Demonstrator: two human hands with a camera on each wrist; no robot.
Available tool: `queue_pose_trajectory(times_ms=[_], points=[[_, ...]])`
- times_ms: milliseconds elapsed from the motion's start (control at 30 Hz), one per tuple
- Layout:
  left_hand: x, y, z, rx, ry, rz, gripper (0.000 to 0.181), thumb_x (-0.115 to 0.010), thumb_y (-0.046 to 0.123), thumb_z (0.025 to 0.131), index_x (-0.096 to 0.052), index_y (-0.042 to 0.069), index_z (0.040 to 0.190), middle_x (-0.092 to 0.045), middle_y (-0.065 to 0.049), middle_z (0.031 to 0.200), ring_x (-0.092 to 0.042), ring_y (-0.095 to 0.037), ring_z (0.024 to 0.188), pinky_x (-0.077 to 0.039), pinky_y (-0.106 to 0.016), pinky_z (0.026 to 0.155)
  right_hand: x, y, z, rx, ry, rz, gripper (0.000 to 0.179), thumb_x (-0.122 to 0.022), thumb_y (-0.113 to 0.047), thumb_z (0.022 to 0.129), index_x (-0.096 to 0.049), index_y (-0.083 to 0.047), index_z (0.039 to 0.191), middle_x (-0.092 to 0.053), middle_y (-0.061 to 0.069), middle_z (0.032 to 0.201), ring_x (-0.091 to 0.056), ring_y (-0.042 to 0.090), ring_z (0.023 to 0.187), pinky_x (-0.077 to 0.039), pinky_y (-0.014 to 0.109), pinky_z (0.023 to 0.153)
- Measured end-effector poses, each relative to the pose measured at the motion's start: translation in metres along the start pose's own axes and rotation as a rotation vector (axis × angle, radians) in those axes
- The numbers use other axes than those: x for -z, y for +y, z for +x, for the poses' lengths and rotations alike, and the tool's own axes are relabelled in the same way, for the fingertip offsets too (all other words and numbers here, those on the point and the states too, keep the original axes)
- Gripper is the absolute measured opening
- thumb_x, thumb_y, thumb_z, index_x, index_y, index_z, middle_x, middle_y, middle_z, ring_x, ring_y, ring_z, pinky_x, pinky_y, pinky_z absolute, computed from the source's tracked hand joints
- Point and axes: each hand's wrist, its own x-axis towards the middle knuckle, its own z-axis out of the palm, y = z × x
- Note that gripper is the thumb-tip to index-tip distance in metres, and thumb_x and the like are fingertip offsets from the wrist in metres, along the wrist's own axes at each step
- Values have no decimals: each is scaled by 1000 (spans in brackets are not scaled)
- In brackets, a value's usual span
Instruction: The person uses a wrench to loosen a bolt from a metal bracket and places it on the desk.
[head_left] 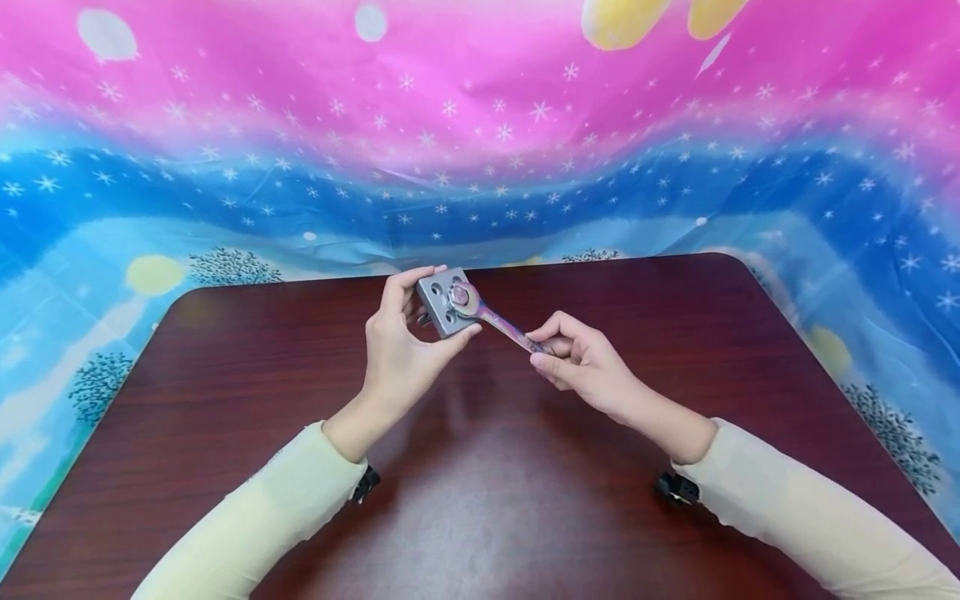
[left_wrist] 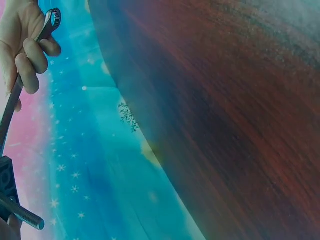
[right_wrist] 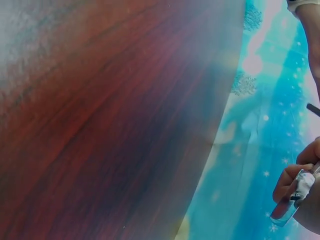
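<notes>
In the head view my left hand point(head_left: 397, 342) grips a grey metal block point(head_left: 444, 321) by its edges, thumb at the lower side and fingers at the upper. Round holes show in the block's face, and a bolt head point(head_left: 461, 296) sits among them. A shiny, multicoloured wrench point(head_left: 502, 325) has its ring end around that head. My right hand point(head_left: 585, 360) pinches the wrench's other end between thumb and fingers. The left wrist view shows a threaded bolt shank point(left_wrist: 25, 214) sticking out of the block point(left_wrist: 7, 182), and the wrench's far end point(left_wrist: 54, 20) beyond the right hand's fingers.
Both hands are raised above a dark red-brown wooden table point(head_left: 480, 500). Behind it hangs a pink and blue cloth point(head_left: 480, 150) with snowflakes. Black wrist devices sit at the left cuff point(head_left: 366, 483) and right cuff point(head_left: 677, 488).
</notes>
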Motion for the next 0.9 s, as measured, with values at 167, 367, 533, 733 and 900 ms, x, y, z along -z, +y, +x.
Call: queue_pose_trajectory(times_ms=[167, 367, 533, 733, 900], points=[[7, -2, -1, 8, -60, -112, 77, -91, 4, 67, -49, 4, 132, -67, -5, 130, -67, -15, 106, -55, -18, 85, -1, -1, 1, 2, -3, -8, 26, -59, 6, 94, -60, -18, 105, -60, -5, 73, -36, 7, 55, -24, 26, 45], [24, 4, 2, -30, -273, -229, 81, -90, -2, 64, -48, 6, 133, -64, -9, 133, -66, -14, 109, -56, -25, 91, 17, -10, 1, 20, -45, -119, 29, -64, 6, 90, -67, -22, 100, -66, -5, 73, -49, 7, 59, -40, 21, 48], [35, 12, 2, 4, -484, -322, 80, -90, -2, 65, -50, 7, 133, -65, -8, 131, -66, -15, 109, -56, -29, 95, 38, -20, 6, 93, -147, -202, 27, -68, 10, 86, -73, -13, 99, -68, -2, 72, -53, 13, 55, -45, 27, 48], [42, 13, -1, 39, -745, -388, 75, -90, 4, 68, -51, 9, 133, -66, -7, 128, -68, -16, 109, -58, -30, 90, 52, -28, 15, 140, -348, -235, 22, -69, 12, 83, -73, 0, 100, -70, -2, 78, -56, 17, 57, -51, 28, 51], [42, 12, -7, 80, -949, -423, 73, -90, 11, 71, -51, 13, 133, -68, -6, 122, -68, -16, 107, -57, -33, 94, 57, -28, 25, 126, -501, -287, 19, -72, 9, 82, -74, 1, 100, -71, 5, 81, -56, 15, 58, -49, 28, 50]])
